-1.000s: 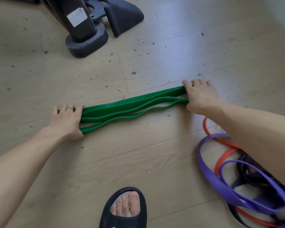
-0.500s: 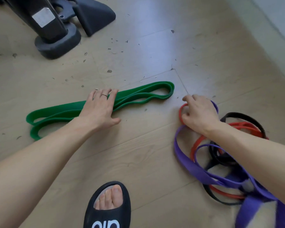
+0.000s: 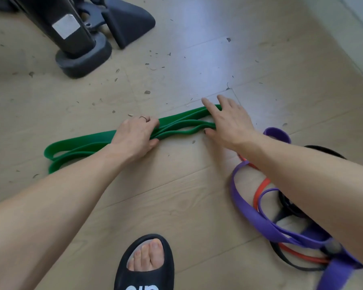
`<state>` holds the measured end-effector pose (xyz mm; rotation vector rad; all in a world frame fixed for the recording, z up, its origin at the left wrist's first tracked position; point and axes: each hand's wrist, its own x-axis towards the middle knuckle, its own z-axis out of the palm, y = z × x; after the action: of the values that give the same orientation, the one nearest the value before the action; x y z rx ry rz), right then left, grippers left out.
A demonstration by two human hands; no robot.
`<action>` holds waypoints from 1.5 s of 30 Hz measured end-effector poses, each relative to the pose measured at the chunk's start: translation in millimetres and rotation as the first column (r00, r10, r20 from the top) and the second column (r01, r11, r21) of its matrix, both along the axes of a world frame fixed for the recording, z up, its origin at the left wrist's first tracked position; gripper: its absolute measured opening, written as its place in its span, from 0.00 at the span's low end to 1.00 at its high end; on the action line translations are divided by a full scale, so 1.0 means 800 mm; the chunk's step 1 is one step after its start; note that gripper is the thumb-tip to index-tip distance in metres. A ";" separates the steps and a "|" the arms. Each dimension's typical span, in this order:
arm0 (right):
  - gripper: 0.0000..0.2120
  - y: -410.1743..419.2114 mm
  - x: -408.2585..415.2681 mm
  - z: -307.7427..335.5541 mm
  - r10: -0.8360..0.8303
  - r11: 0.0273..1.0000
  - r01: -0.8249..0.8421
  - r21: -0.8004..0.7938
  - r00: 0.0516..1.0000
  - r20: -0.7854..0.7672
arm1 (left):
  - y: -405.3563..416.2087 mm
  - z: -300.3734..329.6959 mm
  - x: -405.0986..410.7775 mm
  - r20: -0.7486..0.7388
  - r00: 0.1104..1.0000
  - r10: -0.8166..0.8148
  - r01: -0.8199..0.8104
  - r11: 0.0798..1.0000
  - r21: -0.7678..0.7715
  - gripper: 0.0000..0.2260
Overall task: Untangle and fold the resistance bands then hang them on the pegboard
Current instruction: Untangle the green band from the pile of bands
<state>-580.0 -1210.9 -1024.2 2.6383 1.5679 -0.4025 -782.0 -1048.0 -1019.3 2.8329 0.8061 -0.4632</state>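
A green resistance band (image 3: 82,143) lies folded in long loops across the wooden floor. My left hand (image 3: 135,136) grips the band near its middle, fingers curled over the strands and thumb under them. My right hand (image 3: 228,122) lies on the band's right end with its fingers spread and fairly straight. A tangle of purple band (image 3: 252,214), red band (image 3: 260,191) and black band (image 3: 289,206) lies at the right, partly hidden under my right forearm. No pegboard is in view.
The black base of an exercise machine (image 3: 82,57) stands at the upper left. My foot in a black slide sandal (image 3: 145,264) is at the bottom middle. Small bits of debris dot the floor (image 3: 176,185). A wall edge runs along the upper right.
My right hand left the red and purple tangle and moved up-left onto the green band's right end. My left hand closed around the band's middle.
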 end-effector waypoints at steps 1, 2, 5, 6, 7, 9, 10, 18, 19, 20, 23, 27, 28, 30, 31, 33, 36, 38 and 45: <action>0.36 0.008 0.004 -0.003 0.012 0.999 -0.011 -0.035 1.000 0.023 | 0.000 -0.001 -0.001 0.011 1.000 0.001 -0.001 1.000 -0.013 0.15; 0.34 0.015 0.007 -0.006 0.019 0.998 -0.017 -0.066 0.999 0.039 | -0.001 -0.003 -0.001 0.013 1.000 0.004 -0.003 1.000 -0.027 0.13; 0.21 0.028 0.018 -0.012 0.039 0.995 -0.034 -0.093 0.998 0.056 | -0.001 -0.006 -0.003 0.022 1.000 -0.004 0.005 0.999 -0.035 0.11; 0.17 0.029 0.020 -0.013 0.053 0.995 -0.049 -0.087 0.997 0.048 | 0.001 -0.005 -0.004 0.031 0.999 -0.008 0.008 1.000 -0.024 0.12; 0.16 0.029 0.020 -0.013 0.073 0.994 -0.070 -0.081 0.996 0.041 | 0.004 -0.004 -0.007 0.040 0.999 -0.008 0.008 1.000 -0.007 0.16; 0.14 0.026 0.019 -0.013 0.112 0.991 -0.108 -0.074 0.993 0.046 | 0.015 -0.001 -0.016 0.033 0.999 0.016 -0.016 1.000 0.025 0.28; 0.13 0.024 0.018 -0.014 0.121 0.990 -0.117 -0.074 0.991 0.054 | 0.022 0.000 -0.022 0.009 0.999 0.035 -0.035 0.999 0.034 0.34; 0.18 0.032 0.011 -0.016 0.164 0.982 -0.154 -0.107 0.982 0.098 | 0.046 0.003 -0.052 -0.032 0.992 0.124 -0.125 0.991 -0.055 0.18; 0.22 0.034 0.010 -0.015 0.185 0.977 -0.175 -0.121 0.979 0.086 | 0.045 0.003 -0.052 -0.027 0.994 0.106 -0.107 0.993 -0.048 0.14; 0.24 0.036 0.009 -0.016 0.201 0.973 -0.190 -0.130 0.977 0.075 | 0.044 0.003 -0.052 -0.031 0.996 0.088 -0.089 0.995 -0.039 0.12; 0.18 0.041 0.003 -0.019 0.205 0.973 -0.195 -0.122 0.976 0.075 | 0.042 -0.001 -0.056 -0.011 1.000 0.018 -0.018 1.000 -0.010 0.12; 0.13 0.044 0.001 -0.029 0.222 0.972 -0.209 -0.106 0.965 0.142 | 0.043 -0.005 -0.084 -0.055 0.996 -0.076 0.078 0.996 0.044 0.16; 0.13 0.044 0.001 -0.032 0.238 0.968 -0.222 -0.112 0.958 0.158 | 0.045 -0.004 -0.094 -0.064 0.996 -0.066 0.069 0.996 0.051 0.16; 0.13 0.044 0.000 -0.035 0.248 0.965 -0.229 -0.125 0.954 0.170 | 0.052 -0.004 -0.112 -0.072 0.997 -0.031 0.036 0.997 0.068 0.16; 0.13 0.045 -0.001 -0.036 0.247 0.966 -0.228 -0.123 0.954 0.170 | 0.056 -0.003 -0.117 -0.075 0.997 -0.013 0.018 0.997 0.072 0.15; 0.14 0.047 0.000 -0.036 0.259 0.963 -0.243 -0.114 0.953 0.160 | 0.063 -0.003 -0.122 -0.066 0.998 0.007 -0.003 0.998 0.059 0.13; 0.16 0.048 0.003 -0.032 0.303 0.950 -0.283 -0.134 0.939 0.164 | 0.070 -0.001 -0.118 -0.050 0.999 0.008 -0.005 0.999 0.053 0.12; 0.14 0.048 0.005 -0.030 0.277 0.955 -0.251 -0.155 0.945 0.177 | 0.072 0.002 -0.118 -0.113 0.993 0.034 -0.028 0.998 0.049 0.17; 0.28 0.042 0.003 -0.025 0.190 0.969 -0.167 -0.182 0.975 0.117 | 0.097 0.006 -0.147 -0.366 0.930 0.033 -0.005 0.997 0.079 0.44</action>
<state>-577.7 -1176.9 -1044.0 2.3228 1.6316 -0.3263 -899.6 -970.1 -1014.3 2.8432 0.9295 -1.0028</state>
